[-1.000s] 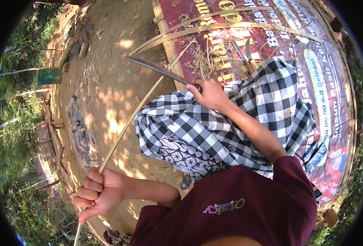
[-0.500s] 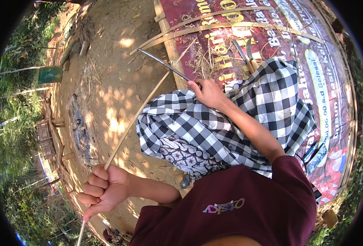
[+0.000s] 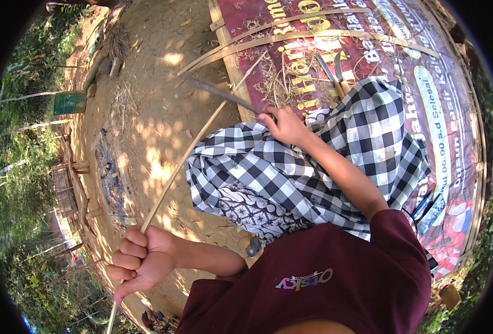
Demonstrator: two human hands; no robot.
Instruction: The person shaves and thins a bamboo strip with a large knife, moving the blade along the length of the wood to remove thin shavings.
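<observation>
My left hand (image 3: 143,259) is closed in a fist around a long, thin pale strip (image 3: 174,175), likely bamboo. The strip slants up and right from my fist to the edge of the banner-covered platform. In my right hand (image 3: 285,123) is a knife (image 3: 216,92), its long, narrow blade pointing left and blurred toward the tip. The blade crosses the strip near its upper part; whether the edge is touching cannot be made out. My right fingers hide the knife's handle. A black-and-white checked cloth (image 3: 291,161) covers my lap below the right hand.
A maroon printed banner (image 3: 458,111) covers the platform. Pale curled shavings (image 3: 277,92), two long strips (image 3: 313,34) and a pair of wooden-handled blades (image 3: 338,72) lie on it. Cracked dirt ground (image 3: 157,111) stretches left, toward a low wooden fence (image 3: 79,189) and greenery.
The knife's blade has turned and its tip has dropped slightly, now blurred by motion. My left hand and the strip have hardly moved.
</observation>
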